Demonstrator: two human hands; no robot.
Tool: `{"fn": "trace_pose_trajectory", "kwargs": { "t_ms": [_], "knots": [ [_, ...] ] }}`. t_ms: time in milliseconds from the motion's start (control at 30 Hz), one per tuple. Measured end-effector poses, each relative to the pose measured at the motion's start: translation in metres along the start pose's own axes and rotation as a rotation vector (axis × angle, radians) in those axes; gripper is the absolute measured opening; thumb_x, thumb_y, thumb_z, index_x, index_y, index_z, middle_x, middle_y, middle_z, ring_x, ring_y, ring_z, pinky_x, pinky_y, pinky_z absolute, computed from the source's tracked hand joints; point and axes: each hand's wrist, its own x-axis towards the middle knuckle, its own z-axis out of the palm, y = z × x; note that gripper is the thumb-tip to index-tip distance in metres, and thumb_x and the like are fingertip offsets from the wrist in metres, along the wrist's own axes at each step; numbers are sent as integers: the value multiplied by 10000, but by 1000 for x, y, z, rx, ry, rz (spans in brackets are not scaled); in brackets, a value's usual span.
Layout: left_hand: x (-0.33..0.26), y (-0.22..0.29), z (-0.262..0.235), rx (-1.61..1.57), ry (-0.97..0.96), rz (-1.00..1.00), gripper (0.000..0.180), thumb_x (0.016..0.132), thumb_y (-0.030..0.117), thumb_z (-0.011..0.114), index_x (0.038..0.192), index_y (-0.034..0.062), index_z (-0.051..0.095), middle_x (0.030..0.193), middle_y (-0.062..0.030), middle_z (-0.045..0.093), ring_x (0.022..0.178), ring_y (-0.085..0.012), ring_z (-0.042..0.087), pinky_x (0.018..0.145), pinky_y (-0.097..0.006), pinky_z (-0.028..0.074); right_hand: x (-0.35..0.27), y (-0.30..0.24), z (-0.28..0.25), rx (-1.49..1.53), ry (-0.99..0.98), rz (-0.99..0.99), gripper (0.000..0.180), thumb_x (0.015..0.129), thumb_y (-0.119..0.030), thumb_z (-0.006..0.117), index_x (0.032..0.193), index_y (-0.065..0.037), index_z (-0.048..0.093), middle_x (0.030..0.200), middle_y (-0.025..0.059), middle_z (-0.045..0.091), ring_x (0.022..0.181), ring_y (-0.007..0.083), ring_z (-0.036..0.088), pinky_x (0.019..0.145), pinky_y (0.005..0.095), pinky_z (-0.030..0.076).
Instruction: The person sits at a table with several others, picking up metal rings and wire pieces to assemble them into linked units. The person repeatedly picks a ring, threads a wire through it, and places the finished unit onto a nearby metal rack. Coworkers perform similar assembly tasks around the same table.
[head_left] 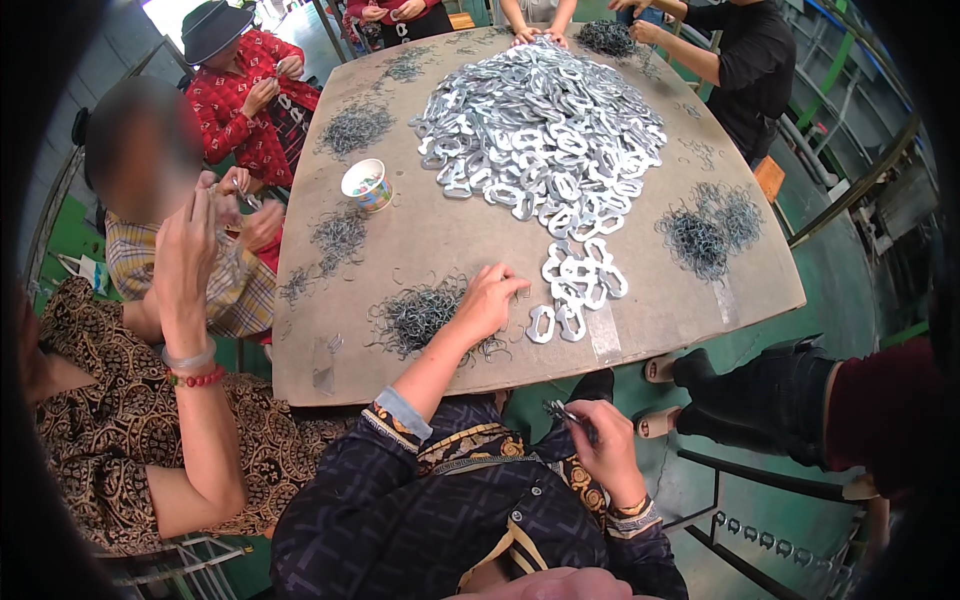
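Note:
My left hand (486, 302) reaches over the table (650, 330), its fingertips pinched together beside a heap of small dark wire clips (420, 316). What the fingertips hold, if anything, is too small to make out. Just beyond them lie two flat silver oval links (541, 323), at the near end of a large mound of such links (540, 120). Off the table edge, in front of my body, my right hand (607, 450) is closed around a dark metal piece (568, 411). Its exact kind cannot be told, as the fingers cover part of it.
A white paper cup (367, 185) with small coloured bits inside stands left of the mound. Further wire clip heaps (700, 240) lie around the table. Several people sit or stand around it, one close at my left. A dark metal rail (760, 475) runs at my right.

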Motion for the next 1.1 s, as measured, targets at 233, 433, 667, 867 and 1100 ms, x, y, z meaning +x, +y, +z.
{"fn": "trace_pose_trajectory", "kwargs": {
  "t_ms": [233, 433, 667, 867, 1100],
  "knots": [
    [9, -6, 4, 114, -64, 180, 255, 799, -17, 593, 1019, 49, 704, 1002, -108, 632, 993, -296, 591, 843, -386, 495, -1, 1, 0, 1, 15, -13, 277, 724, 113, 689, 964, -13, 633, 828, 121, 648, 731, 278, 638, 639, 337, 493],
    [2, -13, -18, 109, 95, 55, 87, 803, 59, 663, 877, 39, 703, 833, -108, 653, 806, -310, 643, 726, -399, 527, -1, -1, -2, 3, 26, -1, 274, 724, 116, 687, 962, -10, 635, 829, 122, 647, 725, 272, 641, 625, 332, 495],
    [-15, 3, -19, 331, -163, 204, 84, 776, 92, 633, 794, 39, 695, 850, -97, 659, 838, -280, 658, 731, -382, 549, 1, 0, 0, 12, 19, -31, 277, 732, 121, 683, 972, -6, 633, 828, 126, 644, 723, 274, 642, 620, 330, 498],
    [-8, 10, -10, 561, -242, 361, 72, 711, 88, 617, 722, 38, 667, 776, -93, 640, 831, -257, 656, 665, -371, 556, -2, 2, 3, 16, 20, -9, 269, 750, 106, 699, 987, -1, 630, 848, 129, 658, 725, 255, 662, 616, 312, 516],
    [4, 8, -16, 302, -261, 212, 31, 719, 47, 639, 724, 25, 660, 752, -100, 687, 662, -260, 672, 624, -364, 558, -4, -2, 5, 47, 60, 19, 273, 766, 67, 709, 1005, -30, 618, 832, 123, 655, 728, 291, 641, 635, 356, 505]
  ]
}}
